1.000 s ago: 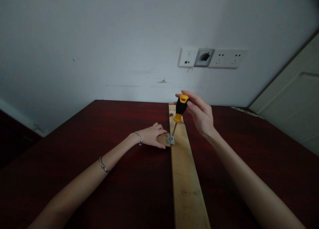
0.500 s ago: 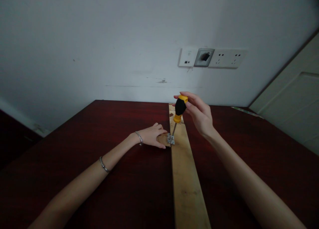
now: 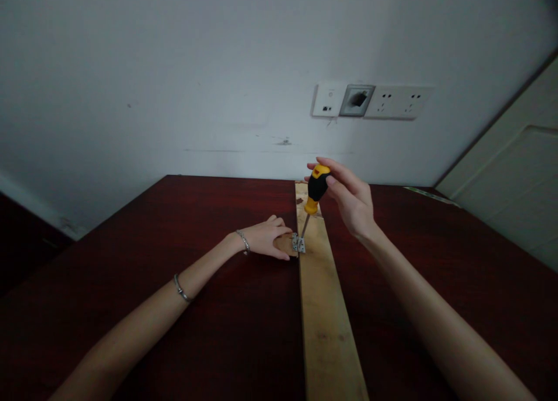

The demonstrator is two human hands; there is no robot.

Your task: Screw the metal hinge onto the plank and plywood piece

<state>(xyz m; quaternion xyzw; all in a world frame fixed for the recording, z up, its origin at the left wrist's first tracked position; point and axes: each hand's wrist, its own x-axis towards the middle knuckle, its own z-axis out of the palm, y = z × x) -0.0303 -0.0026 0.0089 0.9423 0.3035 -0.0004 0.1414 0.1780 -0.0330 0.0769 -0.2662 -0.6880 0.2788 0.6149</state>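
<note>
Our right fingers (image 3: 342,190) held the screwdriver (image 3: 312,201) tilted over the hinge (image 3: 301,244), our left fingers (image 3: 279,253) held the small wood piece (image 3: 284,244) left of the hinge, and we guessed the hard, light screwdriver was best held by its fat handle (image 3: 318,186).

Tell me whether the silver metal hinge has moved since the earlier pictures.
No, I see no shift either way: the silver metal hinge keeps the same place, below and left of the wide white plastic wall socket.
</note>
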